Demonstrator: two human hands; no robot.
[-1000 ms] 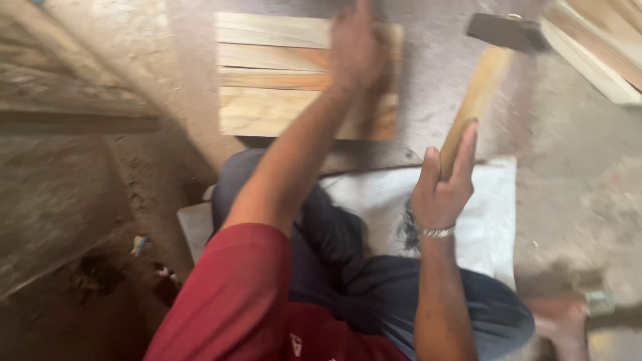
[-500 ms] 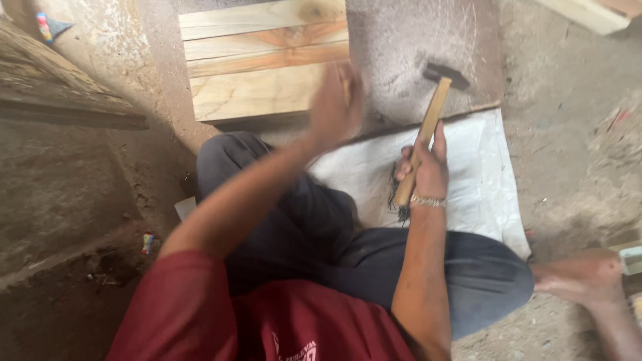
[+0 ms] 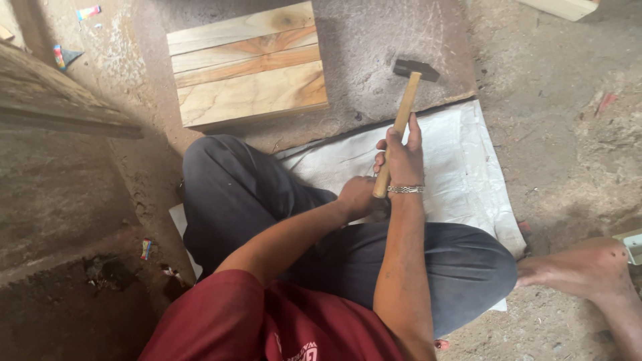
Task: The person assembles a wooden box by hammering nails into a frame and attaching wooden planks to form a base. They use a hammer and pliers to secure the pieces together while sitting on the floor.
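1. I see the wooden-handled hammer with a dark metal head (image 3: 403, 113) upright over the white woven sheet (image 3: 461, 180).
2. My right hand (image 3: 400, 159) is wrapped tight round its handle.
3. My left hand (image 3: 358, 197) sits curled at the handle's butt; its grip I cannot tell.
4. A square panel of pale wooden planks (image 3: 247, 67) lies well apart.

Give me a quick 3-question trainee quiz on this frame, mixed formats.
1. Which hand holds the hammer?
A. left hand
B. right hand
C. both hands
2. True or false: the wooden panel rests on the person's lap.
3. Fill in: the person sits on a ____ woven sheet spread on the ground.

Key
1. B. The right hand has its grip around the wooden handle, head pointing away from the body; the left hand sits low beside the handle's end, and whether it holds anything cannot be told.
2. False. The panel lies on the ground in front of the knees, apart from both hands.
3. white
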